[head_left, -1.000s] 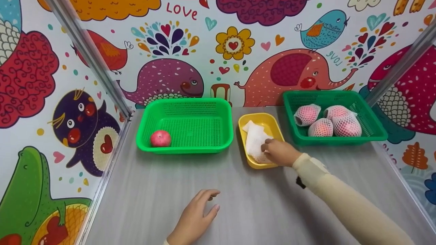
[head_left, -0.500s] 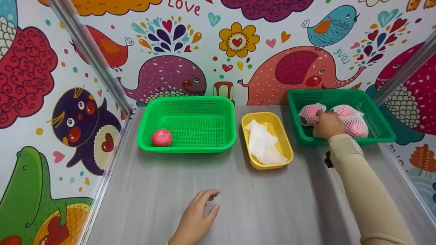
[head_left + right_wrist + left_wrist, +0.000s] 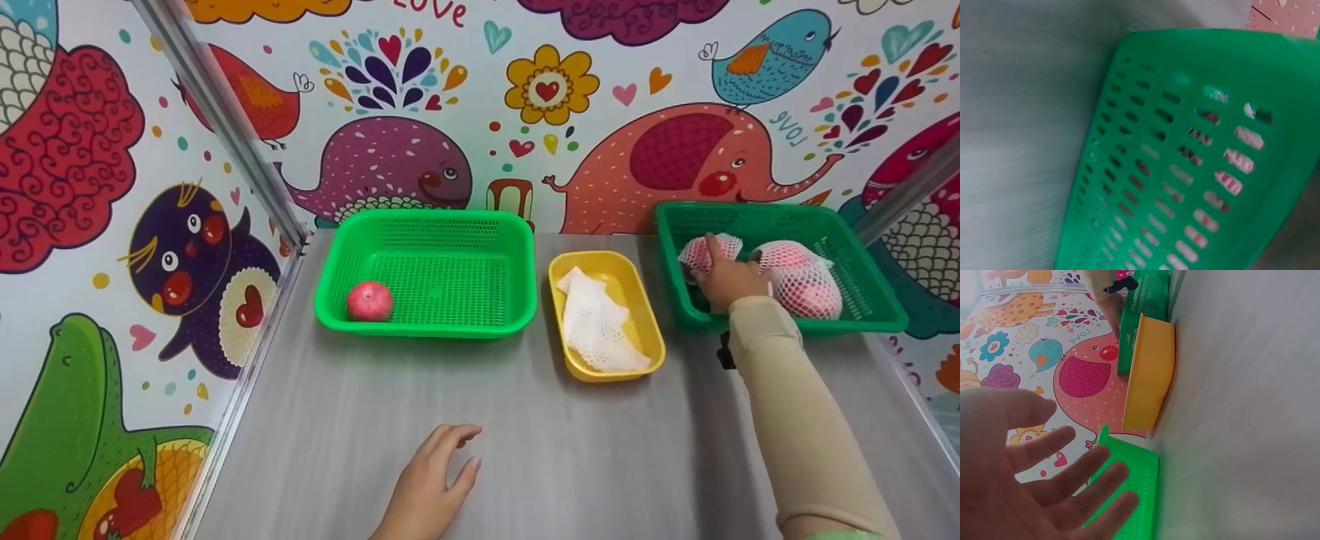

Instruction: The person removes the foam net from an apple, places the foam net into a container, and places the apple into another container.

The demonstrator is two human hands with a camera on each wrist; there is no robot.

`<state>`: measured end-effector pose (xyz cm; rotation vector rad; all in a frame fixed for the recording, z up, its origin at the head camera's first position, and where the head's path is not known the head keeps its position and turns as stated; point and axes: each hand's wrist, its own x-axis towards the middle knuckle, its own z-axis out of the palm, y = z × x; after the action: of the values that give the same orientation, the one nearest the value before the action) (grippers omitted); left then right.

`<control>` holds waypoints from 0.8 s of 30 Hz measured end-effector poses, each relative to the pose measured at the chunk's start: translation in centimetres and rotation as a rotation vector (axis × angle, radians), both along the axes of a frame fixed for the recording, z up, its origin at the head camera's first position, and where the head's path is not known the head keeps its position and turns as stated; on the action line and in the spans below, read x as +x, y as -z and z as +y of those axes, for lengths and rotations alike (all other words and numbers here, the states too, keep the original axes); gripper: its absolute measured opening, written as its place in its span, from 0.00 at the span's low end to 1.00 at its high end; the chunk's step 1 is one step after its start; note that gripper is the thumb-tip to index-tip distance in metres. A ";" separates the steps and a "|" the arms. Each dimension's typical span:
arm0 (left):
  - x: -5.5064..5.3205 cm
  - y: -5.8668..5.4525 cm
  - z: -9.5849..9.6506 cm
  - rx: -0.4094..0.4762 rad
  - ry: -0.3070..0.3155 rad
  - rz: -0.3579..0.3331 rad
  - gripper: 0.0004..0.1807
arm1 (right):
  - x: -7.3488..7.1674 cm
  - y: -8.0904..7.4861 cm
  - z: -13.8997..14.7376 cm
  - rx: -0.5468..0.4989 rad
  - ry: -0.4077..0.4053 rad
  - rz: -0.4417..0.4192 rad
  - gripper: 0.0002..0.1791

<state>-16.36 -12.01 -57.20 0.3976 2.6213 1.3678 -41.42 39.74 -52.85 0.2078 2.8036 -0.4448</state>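
Note:
My right hand (image 3: 731,281) is down inside the dark green basket (image 3: 892,319) in the head view. Its index finger touches or lies just over a net-wrapped pink apple (image 3: 729,247) at the left. Another wrapped apple at the front is hidden under the hand, and the other fingers cannot be made out. Beside them are more wrapped apples (image 3: 806,289). My left hand (image 3: 427,480) hovers over the table near its front, fingers loosely bent, holding nothing; in the left wrist view its fingers spread apart. The right wrist view shows mainly the basket's slotted wall (image 3: 1185,112).
A bright green basket (image 3: 427,328) at the left holds one bare pink apple (image 3: 370,301). Between the baskets stands a yellow tray (image 3: 651,341) with white foam netting (image 3: 600,322) in it. Printed walls (image 3: 570,172) and metal posts (image 3: 225,127) border the grey table (image 3: 585,450).
My right hand has left the netting in the yellow tray and moved right into the dark green basket, over the front apple. The left hand has barely moved. The head view has shifted slightly.

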 end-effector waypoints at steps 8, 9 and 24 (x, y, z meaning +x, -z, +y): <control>-0.1 -0.3 -0.4 -0.005 0.000 0.013 0.19 | -0.8 -1.3 -1.1 -0.020 0.096 -0.081 0.50; -0.1 -0.3 -0.5 -0.006 -0.002 0.014 0.19 | -1.0 -1.5 -1.2 -0.020 0.097 -0.081 0.49; -0.3 -0.2 -0.6 -0.014 -0.033 0.031 0.18 | -3.7 0.7 -0.6 0.017 0.164 0.060 0.57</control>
<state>-16.64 -12.64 -56.96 0.3785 2.6725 1.3628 -45.12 39.17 -53.53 0.4376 2.8616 -0.4715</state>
